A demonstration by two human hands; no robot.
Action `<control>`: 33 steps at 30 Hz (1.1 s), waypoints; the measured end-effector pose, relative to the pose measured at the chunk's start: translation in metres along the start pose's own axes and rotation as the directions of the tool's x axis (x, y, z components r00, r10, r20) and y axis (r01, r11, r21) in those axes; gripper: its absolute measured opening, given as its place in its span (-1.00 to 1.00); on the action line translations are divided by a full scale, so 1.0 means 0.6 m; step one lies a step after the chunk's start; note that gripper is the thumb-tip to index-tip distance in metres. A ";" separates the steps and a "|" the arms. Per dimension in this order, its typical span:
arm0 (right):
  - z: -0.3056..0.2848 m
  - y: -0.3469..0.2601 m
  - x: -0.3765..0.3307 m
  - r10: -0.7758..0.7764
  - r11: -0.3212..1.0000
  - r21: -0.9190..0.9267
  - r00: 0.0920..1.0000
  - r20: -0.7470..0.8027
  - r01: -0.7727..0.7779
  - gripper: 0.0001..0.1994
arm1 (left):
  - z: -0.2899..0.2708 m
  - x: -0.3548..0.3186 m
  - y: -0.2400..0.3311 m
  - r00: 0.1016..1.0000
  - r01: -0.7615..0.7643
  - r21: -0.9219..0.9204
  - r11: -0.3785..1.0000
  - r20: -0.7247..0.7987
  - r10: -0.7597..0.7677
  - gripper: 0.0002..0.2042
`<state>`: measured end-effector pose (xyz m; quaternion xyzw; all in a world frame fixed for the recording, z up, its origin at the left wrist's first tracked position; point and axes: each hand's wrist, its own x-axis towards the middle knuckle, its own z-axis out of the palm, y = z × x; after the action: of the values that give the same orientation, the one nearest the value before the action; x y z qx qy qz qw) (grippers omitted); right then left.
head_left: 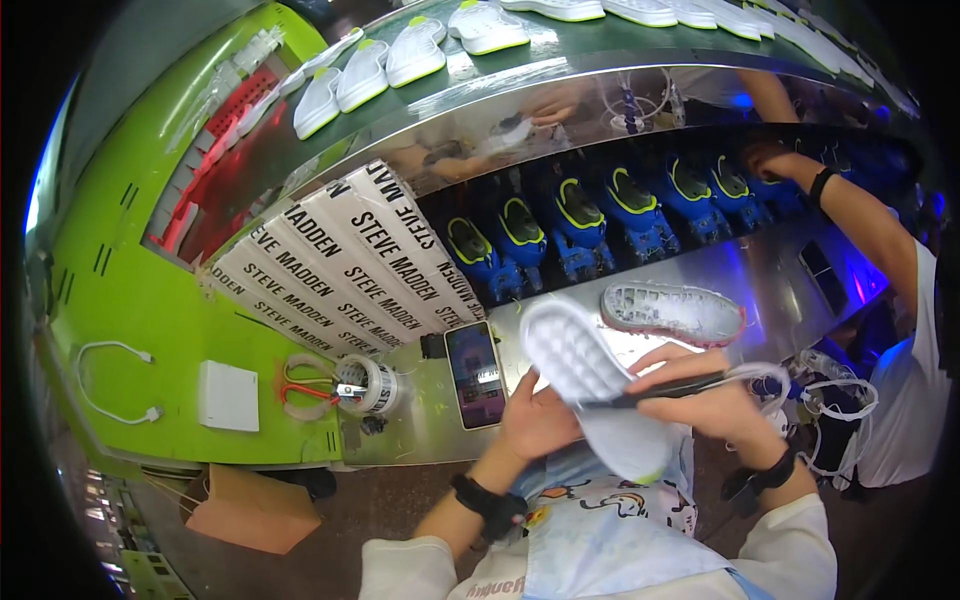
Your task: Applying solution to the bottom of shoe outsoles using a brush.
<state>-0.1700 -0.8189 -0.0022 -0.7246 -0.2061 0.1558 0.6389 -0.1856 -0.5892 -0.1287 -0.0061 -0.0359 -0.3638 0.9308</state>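
Note:
A white shoe sole (575,345) with a grid of hollows is tilted above the bench in front of me. My left hand (540,415) grips it by its left edge, thumb side up. Across the sole, my right hand (700,395) is closed around a thin dark tool (665,388); a whitish cord or tube loops from its far end. The tool's tip lies close to the sole's surface, and whether it touches I cannot tell. Just beyond, a second sole (670,312), pale with a reddish rim, lies hollow side up on the metal bench.
Blue shoe uppers (580,215) line a dark channel behind the bench. White soles (415,50) stand on a green belt. A cardboard box (340,260), a phone (473,375), a tape roll (372,385) and scissors (305,388) sit left. A co-worker's arm (865,215) reaches in at right.

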 end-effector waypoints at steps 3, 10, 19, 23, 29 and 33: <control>0.033 0.025 0.000 -0.095 0.984 -0.158 0.995 -0.037 0.088 -0.75 | 0.011 0.017 -0.047 0.859 -0.302 0.296 0.906 -0.327 0.393 -0.37; 0.080 0.031 0.038 -0.467 0.853 -0.406 0.827 -0.313 0.328 -0.74 | -0.004 0.011 -0.051 0.849 -0.373 0.203 0.905 -0.318 0.421 -0.46; 0.066 0.016 0.037 -0.439 0.783 -0.511 0.897 -0.051 0.354 -0.76 | 0.035 0.032 -0.029 0.822 -0.473 0.275 0.837 -0.204 0.532 -0.36; 0.095 0.033 0.002 -0.264 0.956 -0.038 0.913 0.310 0.289 -0.76 | 0.039 0.029 -0.010 0.944 -0.314 0.146 0.938 -0.053 0.325 -0.35; 0.061 0.017 0.018 0.217 0.966 0.043 0.886 0.409 -0.256 -0.84 | 0.042 0.032 0.020 0.963 -0.223 0.271 0.936 -0.092 0.255 -0.28; 0.054 0.037 0.019 0.016 0.989 0.130 0.913 0.408 -0.075 -0.84 | 0.058 0.038 0.025 0.989 -0.088 0.212 0.973 -0.095 0.110 -0.30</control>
<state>-0.1737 -0.7877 -0.0279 -0.6335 -0.3055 0.3319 0.6286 -0.1611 -0.5925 -0.0923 0.1083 -0.0235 -0.3111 0.9439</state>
